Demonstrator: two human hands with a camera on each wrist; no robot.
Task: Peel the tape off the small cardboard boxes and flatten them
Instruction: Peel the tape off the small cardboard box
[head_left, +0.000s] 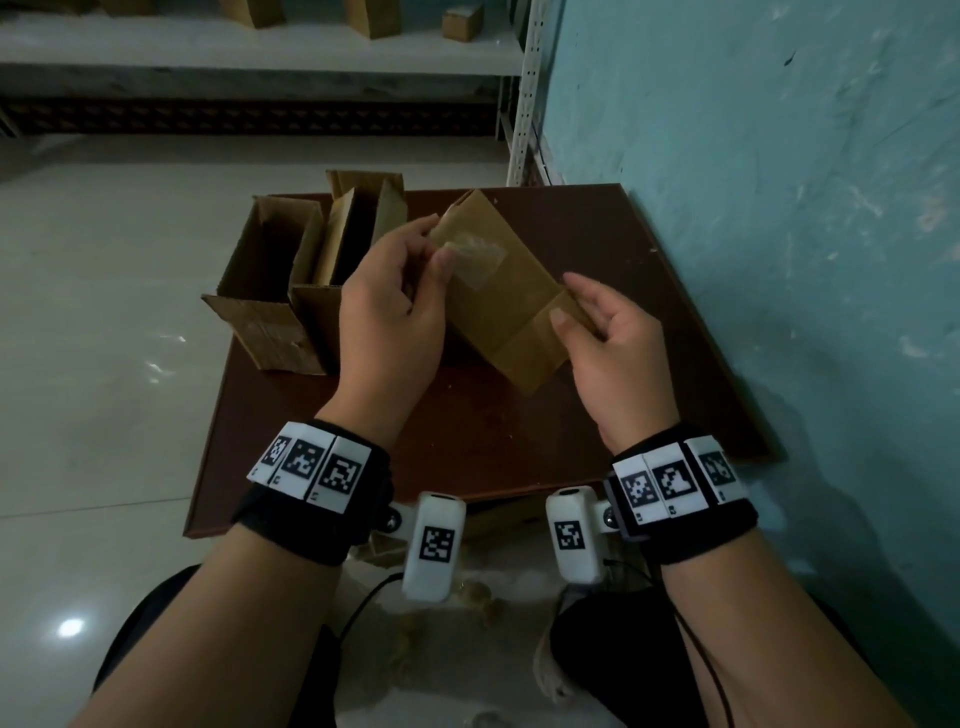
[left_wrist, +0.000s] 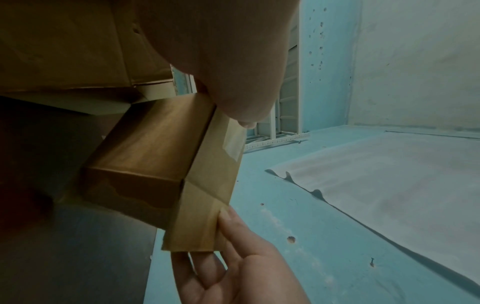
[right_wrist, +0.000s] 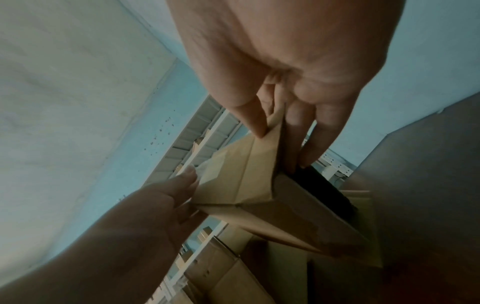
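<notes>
Currently a small cardboard box (head_left: 506, 299) is held in the air above a dark brown table (head_left: 613, 249), tilted, with its long face toward the head camera. The left hand (head_left: 395, 312) grips the far upper end of the box; its thumb lies against a piece of clear tape (head_left: 475, 262) that looks partly lifted and crinkled on the top face. The fingers of that hand curl behind the box and are mostly hidden. The right hand (head_left: 608, 338) pinches the near lower flap of the box between thumb and fingers; the right wrist view shows the thumb on the outer face and the fingers on the other side of the flap. In the left wrist view the tape (left_wrist: 232, 144) appears as a pale strip running along one face of the box (left_wrist: 145, 156), and the fingers of the right hand (left_wrist: 233, 230) touch the lower flap.

On the table's far left part stand several open cardboard boxes (head_left: 291, 291), flaps up, just beside the held box. A white metal shelf (head_left: 260, 47) stands behind, bearing more cardboard pieces. A turquoise wall (head_left: 779, 208) borders the table's right side.
</notes>
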